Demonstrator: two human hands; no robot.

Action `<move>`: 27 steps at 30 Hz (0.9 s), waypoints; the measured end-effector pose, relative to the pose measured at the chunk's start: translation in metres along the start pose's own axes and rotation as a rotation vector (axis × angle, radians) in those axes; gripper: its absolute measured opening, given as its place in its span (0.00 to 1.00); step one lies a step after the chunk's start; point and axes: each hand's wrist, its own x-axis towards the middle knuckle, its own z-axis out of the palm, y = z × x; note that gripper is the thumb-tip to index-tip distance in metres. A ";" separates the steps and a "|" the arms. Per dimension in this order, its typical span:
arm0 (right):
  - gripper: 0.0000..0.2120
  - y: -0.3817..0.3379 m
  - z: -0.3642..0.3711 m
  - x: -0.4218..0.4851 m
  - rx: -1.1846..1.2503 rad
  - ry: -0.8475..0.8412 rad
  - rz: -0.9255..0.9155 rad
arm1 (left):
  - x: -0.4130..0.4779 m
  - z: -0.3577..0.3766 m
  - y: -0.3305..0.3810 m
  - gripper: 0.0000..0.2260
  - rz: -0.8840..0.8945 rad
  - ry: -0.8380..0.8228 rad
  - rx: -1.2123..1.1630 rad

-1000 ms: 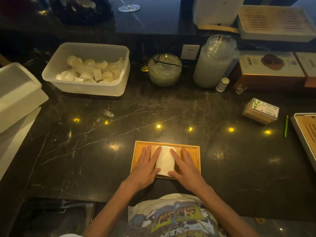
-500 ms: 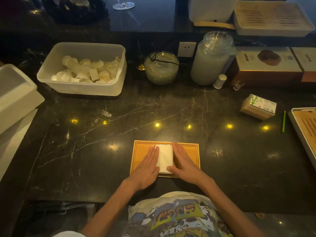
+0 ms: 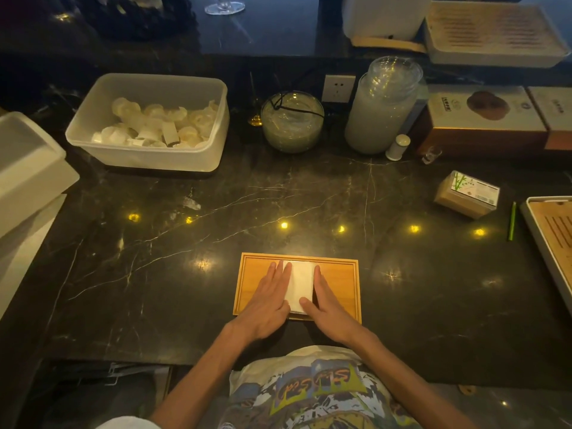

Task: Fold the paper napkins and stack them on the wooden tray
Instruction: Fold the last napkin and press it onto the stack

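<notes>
Shirt (image 3: 312, 388) print, upside down, unclear; box labels illegible.

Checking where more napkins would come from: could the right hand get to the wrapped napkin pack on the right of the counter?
Probably yes. The right hand lies flat by the folded napkin; bare counter separates it from the pack.

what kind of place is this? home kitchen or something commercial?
Probably a tea bar or cafe service counter, not a home kitchen. Cues: a long dark marble counter, slatted tea trays at the back and right edge, and a plastic tub of small wrapped items. Boxed goods are stacked at the back.
</notes>
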 end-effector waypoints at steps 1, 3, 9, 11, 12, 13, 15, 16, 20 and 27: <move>0.37 -0.001 -0.002 -0.001 0.097 0.023 0.007 | 0.001 -0.001 0.000 0.35 -0.003 0.004 -0.004; 0.34 -0.005 -0.006 -0.001 0.193 0.076 0.022 | 0.002 -0.002 0.000 0.35 -0.010 0.006 0.004; 0.36 -0.009 -0.009 0.001 0.082 0.203 -0.005 | 0.002 -0.003 0.001 0.34 0.000 0.011 0.044; 0.33 -0.006 -0.012 0.000 0.179 0.243 0.016 | -0.002 -0.007 -0.001 0.32 0.025 0.091 0.043; 0.30 -0.004 -0.015 -0.002 0.212 0.305 0.032 | -0.005 -0.009 -0.003 0.30 0.035 0.172 0.033; 0.27 -0.001 -0.020 -0.004 0.207 0.395 0.050 | -0.008 -0.012 -0.005 0.28 0.027 0.283 0.007; 0.21 0.010 -0.033 -0.008 0.076 0.595 0.092 | -0.014 -0.016 -0.013 0.22 -0.100 0.499 -0.084; 0.19 0.016 -0.040 -0.010 -0.016 0.666 0.115 | -0.017 -0.018 -0.018 0.21 -0.213 0.550 -0.144; 0.20 0.038 -0.052 -0.013 -0.014 0.636 0.223 | -0.019 -0.019 -0.037 0.23 -0.492 0.395 -0.356; 0.22 0.046 -0.056 -0.002 0.090 0.536 0.276 | 0.002 -0.029 -0.036 0.22 -0.493 0.338 -0.493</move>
